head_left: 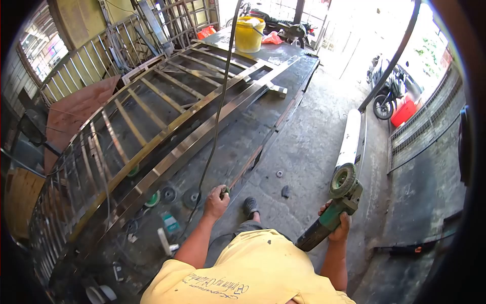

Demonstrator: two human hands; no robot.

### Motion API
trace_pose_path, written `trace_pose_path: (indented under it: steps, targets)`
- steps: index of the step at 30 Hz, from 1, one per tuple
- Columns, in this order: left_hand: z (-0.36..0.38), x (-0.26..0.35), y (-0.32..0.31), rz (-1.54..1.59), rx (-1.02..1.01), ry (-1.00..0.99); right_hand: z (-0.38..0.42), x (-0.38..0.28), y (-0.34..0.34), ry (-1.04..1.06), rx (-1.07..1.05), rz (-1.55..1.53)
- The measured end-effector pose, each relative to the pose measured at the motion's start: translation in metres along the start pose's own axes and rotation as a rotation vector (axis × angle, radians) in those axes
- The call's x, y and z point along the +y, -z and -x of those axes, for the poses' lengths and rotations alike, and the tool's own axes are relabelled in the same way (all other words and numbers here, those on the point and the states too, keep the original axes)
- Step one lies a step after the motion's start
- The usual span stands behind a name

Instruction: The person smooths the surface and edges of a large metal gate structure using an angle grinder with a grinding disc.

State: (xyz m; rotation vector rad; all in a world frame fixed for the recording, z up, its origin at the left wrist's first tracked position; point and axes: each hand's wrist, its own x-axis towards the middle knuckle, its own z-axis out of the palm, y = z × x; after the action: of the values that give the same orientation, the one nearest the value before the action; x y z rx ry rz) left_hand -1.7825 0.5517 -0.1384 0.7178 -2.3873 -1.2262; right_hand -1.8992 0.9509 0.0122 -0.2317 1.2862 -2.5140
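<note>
Script lettering runs upside down across the yellow shirt point(253, 258), too blurred to read with certainty; any print on the green-and-white packet point(170, 223) is too small to make out. One grinder point(329, 218) is in view, its round wheel point(343, 181) facing up and its body slanting down toward the shirt. The right hand point(340, 228) grasps it around the body, the forearm upright beside the person's right side, fingers showing on one edge and the thumb on the other. The left hand point(216, 203) is clenched around a small dark piece point(224, 192), near the counter point(248, 131) edge, its forearm reaching forward from the shirt.

On the counter lie one large barred metal frame point(169, 130), two dark discs, one at point(168, 194) and one at point(191, 198), and one green disc point(152, 198) beside them. One yellow bucket point(249, 35) stands at the far end. On the floor are one small ring point(279, 174) and one dark lump point(285, 191); one shoe point(250, 206) shows below the hands.
</note>
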Motion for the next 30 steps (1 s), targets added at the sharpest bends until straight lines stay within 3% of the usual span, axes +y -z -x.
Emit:
trace_pose_path:
  steps: [2, 5, 7, 12, 21, 26, 29, 30]
  targets:
    - [-0.047, -0.008, -0.021, -0.106, 0.033, -0.069, -0.051, -0.006, 0.001, 0.032, 0.014, 0.018]
    - [-0.112, -0.011, -0.041, -0.257, 0.014, 0.001, -0.123, -0.019, -0.005, 0.038, 0.039, 0.019]
    - [-0.156, -0.026, -0.057, -0.304, 0.052, -0.071, -0.167, -0.015, -0.004, 0.033, -0.066, 0.013]
    - [-0.203, -0.038, -0.058, -0.454, 0.087, -0.133, -0.257, 0.019, -0.007, -0.046, -0.046, 0.003]
    - [-0.197, -0.046, -0.071, -0.633, 0.23, 0.149, -0.466, 0.072, -0.059, -0.436, -0.349, 0.019]
    - [-0.212, -0.023, -0.103, -0.722, 0.431, 0.354, -0.601, 0.123, -0.099, -0.401, -0.59, 0.133]
    - [-0.259, 0.049, -0.128, -0.633, 0.574, 0.482, -0.666, 0.139, -0.123, -0.501, -0.704, 0.305]
    - [-0.278, 0.075, -0.136, -0.397, 0.529, 0.507, -0.679, 0.132, -0.14, -0.517, -0.748, 0.411]
